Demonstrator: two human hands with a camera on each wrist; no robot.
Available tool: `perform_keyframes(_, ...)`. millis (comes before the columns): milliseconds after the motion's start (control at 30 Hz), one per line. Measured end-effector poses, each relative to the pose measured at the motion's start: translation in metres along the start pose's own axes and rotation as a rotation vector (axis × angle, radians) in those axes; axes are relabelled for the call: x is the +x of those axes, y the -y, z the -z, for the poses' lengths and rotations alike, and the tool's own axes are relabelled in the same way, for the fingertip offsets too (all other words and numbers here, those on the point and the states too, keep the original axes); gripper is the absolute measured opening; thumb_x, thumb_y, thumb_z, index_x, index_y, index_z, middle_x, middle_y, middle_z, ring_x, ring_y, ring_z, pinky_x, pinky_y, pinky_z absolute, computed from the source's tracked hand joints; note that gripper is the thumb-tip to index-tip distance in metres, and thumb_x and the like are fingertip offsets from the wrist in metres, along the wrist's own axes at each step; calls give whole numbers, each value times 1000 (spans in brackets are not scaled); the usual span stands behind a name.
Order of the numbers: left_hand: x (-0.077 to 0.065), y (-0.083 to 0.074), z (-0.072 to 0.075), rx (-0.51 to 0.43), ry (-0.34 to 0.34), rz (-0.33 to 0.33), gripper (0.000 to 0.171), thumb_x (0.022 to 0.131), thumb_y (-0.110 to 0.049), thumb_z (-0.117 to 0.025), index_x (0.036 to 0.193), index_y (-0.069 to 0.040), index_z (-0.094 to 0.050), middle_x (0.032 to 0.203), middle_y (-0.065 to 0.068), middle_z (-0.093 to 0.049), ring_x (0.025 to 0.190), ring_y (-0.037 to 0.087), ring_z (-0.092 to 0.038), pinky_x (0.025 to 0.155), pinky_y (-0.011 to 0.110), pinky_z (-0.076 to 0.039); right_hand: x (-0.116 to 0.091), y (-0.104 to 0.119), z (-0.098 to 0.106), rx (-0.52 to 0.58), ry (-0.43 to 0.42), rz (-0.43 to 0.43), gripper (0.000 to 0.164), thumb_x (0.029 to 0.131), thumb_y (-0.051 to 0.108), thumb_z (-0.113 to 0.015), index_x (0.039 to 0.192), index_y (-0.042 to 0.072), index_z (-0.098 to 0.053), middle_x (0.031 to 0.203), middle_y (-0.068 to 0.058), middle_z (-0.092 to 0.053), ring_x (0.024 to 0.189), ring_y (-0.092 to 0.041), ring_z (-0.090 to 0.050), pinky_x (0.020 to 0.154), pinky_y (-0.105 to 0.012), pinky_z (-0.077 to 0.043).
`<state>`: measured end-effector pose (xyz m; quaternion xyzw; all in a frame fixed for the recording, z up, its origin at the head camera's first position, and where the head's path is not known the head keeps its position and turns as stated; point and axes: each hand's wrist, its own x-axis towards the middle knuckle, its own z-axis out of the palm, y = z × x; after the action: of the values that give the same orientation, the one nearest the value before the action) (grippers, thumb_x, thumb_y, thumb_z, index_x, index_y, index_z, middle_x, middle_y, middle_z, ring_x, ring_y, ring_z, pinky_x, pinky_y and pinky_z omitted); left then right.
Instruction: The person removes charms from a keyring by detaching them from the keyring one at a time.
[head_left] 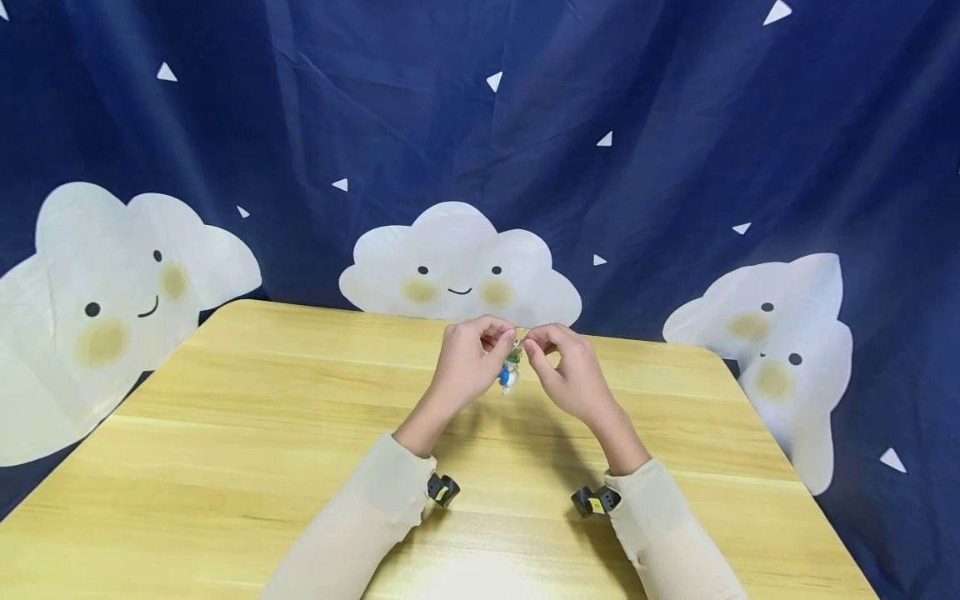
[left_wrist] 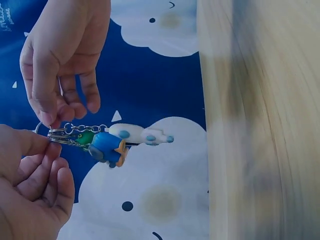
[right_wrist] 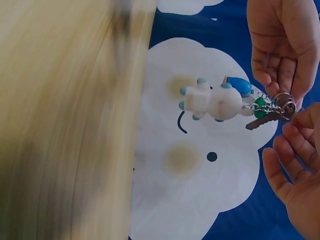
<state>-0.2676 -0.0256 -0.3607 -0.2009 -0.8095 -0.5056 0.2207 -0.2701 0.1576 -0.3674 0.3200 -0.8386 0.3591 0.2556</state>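
Above the far part of the table, my left hand (head_left: 471, 360) and right hand (head_left: 573, 375) meet, fingertips close together. Between them is a key ring (right_wrist: 284, 103), its metal loops pinched by the left thumb and fingers. The right thumb and forefinger pinch the ring from the other side. From it hang a white figure (right_wrist: 224, 102) with pale blue feet, a blue figure (left_wrist: 106, 147) with orange parts, a small green piece (right_wrist: 260, 108) and a brown-looking key (right_wrist: 262, 121). Short chains link the charms. Fingertips partly hide the ring.
Below the hands spreads a light wooden table (head_left: 247, 467) with rounded far corners. Behind it hangs a dark blue curtain (head_left: 420, 108) with white clouds and triangles. A small black device (head_left: 444, 490) sits at the left cuff, another black device (head_left: 594, 500) at the right.
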Motion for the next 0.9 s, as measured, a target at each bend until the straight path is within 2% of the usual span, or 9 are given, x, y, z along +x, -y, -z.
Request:
perform_keyframes(133, 1, 0, -1, 5, 2, -17, 11, 97, -9, -68, 99, -2, -76, 84, 4, -74, 76, 14, -67, 73, 25, -57, 1, -1, 1, -5, -8, 32, 9, 100, 8, -63, 98, 2, -69, 90, -6, -67, 80, -18, -63, 71, -35, -54)
perform_keyframes(333, 1, 2, 0, 78, -24, -149, 10, 96, -6, -68, 101, -2, -76, 87, 5, -76, 81, 18, -68, 75, 27, -57, 1, -1, 1, -12, 8, 66, 7, 100, 6, -62, 97, 3, -68, 90, -5, -67, 80, -18, -61, 71, -33, -52)
perform_keyframes(433, 1, 2, 0, 91, -34, -177, 11, 97, -7, -68, 101, -2, -77, 87, 5, -76, 82, 18, -67, 75, 28, -57, 1, 0, 2, -1, -3, 55, 7, 100, 7, -63, 97, 3, -69, 89, -4, -66, 80, -17, -60, 69, -33, -51)
perform_keyframes(733, 1, 0, 0, -6, -52, -70, 10, 97, -8, -68, 99, -2, -76, 84, 4, -74, 76, 14, -67, 72, 26, -57, 2, 0, -3, -10, -38, 97, 4, 95, 5, -69, 98, 2, -70, 84, -4, -65, 78, -18, -61, 71, -35, -52)
perform_keyframes(900, 1, 1, 0, -38, -40, -58, 9, 96, -7, -68, 99, -3, -75, 82, 3, -74, 73, 12, -67, 70, 25, -57, 1, 1, -2, -6, -43, 102, 4, 96, 3, -67, 99, 2, -68, 87, -6, -65, 79, -18, -61, 70, -34, -52)
